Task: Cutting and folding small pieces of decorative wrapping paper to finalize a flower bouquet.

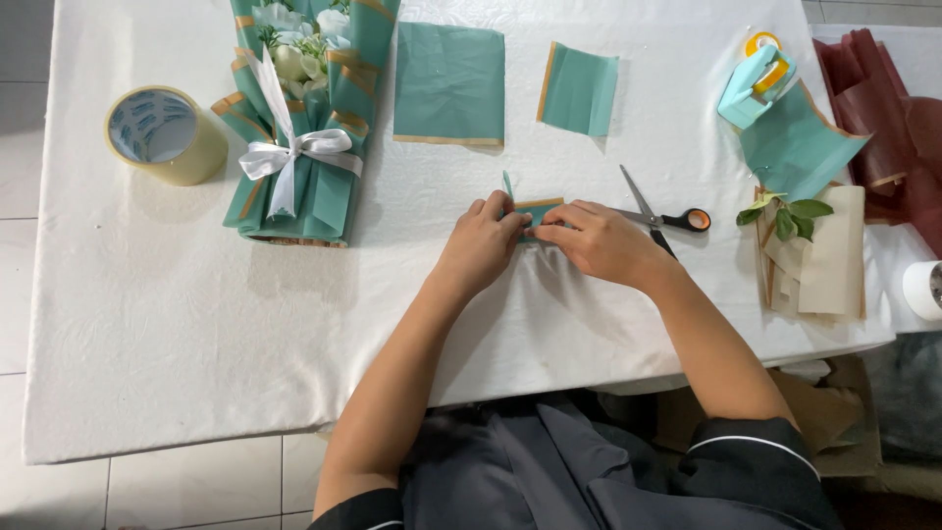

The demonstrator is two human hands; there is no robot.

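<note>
A: What do we see at the middle of the desk point(147, 324)?

B: We see both hands meeting over a small folded piece of teal paper point(535, 209) with a tan edge. The left hand point(483, 240) pinches its left end between thumb and fingertips, and the right hand point(603, 240) pinches its right end, fingers curled close together. A narrow corner of the paper stands up just beyond the left hand.

A: And what lies close to the hands?

B: We find scissors point(657, 218) with black and orange handles just right of the right hand, blades pointing to the far side. Farther away lie two flat teal sheets: a larger sheet point(449, 83) and, right of it, a smaller sheet point(579, 90).

A: What do we see on the left?

B: A bouquet point(299, 128) of pale flowers wrapped in teal paper, tied with a white ribbon point(289, 152), lies at the far left. Left of it stands a big roll of clear tape point(165, 134).

A: And on the right?

B: We see a light blue tape dispenser point(751, 83) at the far right, resting on another teal sheet. Nearer lie green leaves point(790, 214) on beige paper pieces point(834, 255). Dark red wrapping paper point(883, 118) sits at the right edge, and a white roll point(922, 290) shows below it.
</note>
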